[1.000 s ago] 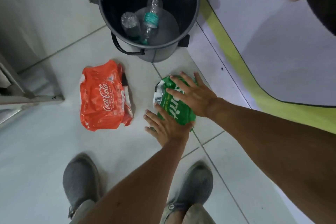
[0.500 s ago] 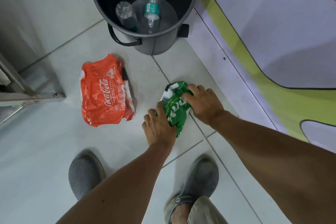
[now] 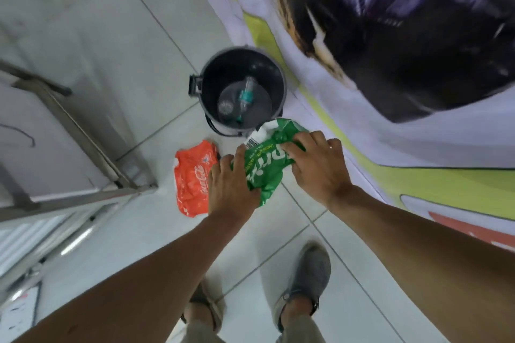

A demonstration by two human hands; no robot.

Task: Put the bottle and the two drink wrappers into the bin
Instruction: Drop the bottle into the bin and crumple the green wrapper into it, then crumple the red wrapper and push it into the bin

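Head view shows you holding the green wrapper (image 3: 264, 164) with both hands: your left hand (image 3: 231, 186) grips its near left edge, fingers curled over the plastic, and your right hand (image 3: 317, 167) pinches a bunched fold on its right side. The wrapper is off the floor, and its long axis runs from your left hand at the near end up towards the bin (image 3: 242, 92) at the far end. Its white far tip sits just in front of the bin's near rim in this view; how high above the rim it is, you cannot tell. So the move I judge comes next is a short push away from you and slightly left, with the right hand nearer the opening. A clear bottle (image 3: 245, 95) already lies inside the bin. The orange wrapper (image 3: 192, 175) is flat on the tiles, left of your left hand and partly behind it.
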